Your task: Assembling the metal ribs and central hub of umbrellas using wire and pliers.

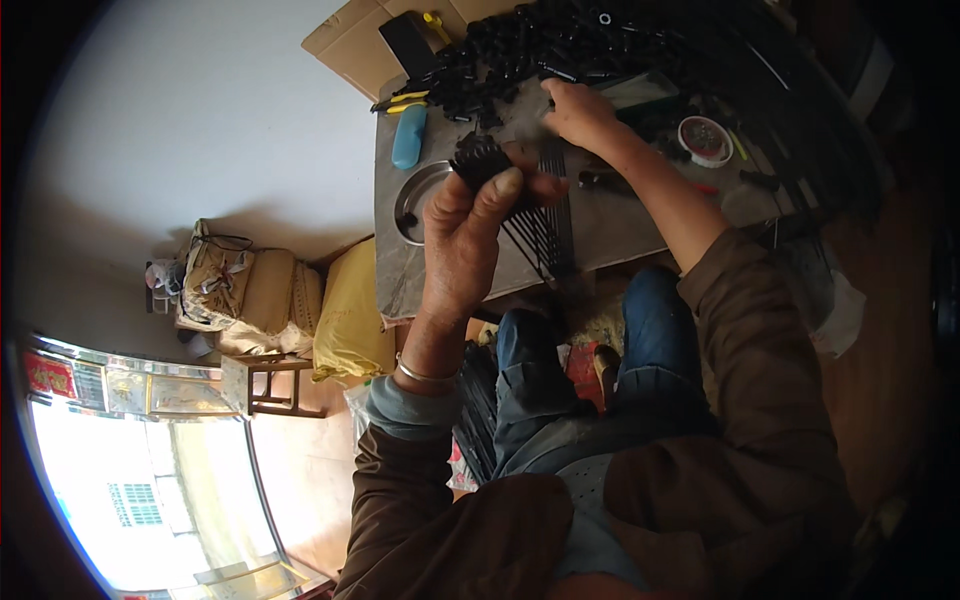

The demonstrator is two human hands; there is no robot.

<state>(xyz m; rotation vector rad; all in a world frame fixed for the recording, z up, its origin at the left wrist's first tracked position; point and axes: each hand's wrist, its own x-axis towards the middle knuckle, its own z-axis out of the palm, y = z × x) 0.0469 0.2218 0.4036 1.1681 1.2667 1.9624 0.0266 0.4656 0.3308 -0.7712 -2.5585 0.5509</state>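
My left hand (465, 235) was clenched round a bunch of thin black rods (530, 225); right hand (578, 112) was picking at the black plastic parts pile (530, 50), grip unclear.

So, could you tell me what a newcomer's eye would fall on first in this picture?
First the left hand, raised mid-frame and gripping a fanned bundle of thin black rods with a black piece at the top. Beyond it, the right hand reaches to a heap of small black parts on the grey table. A round metal dish sits at the table's left edge.
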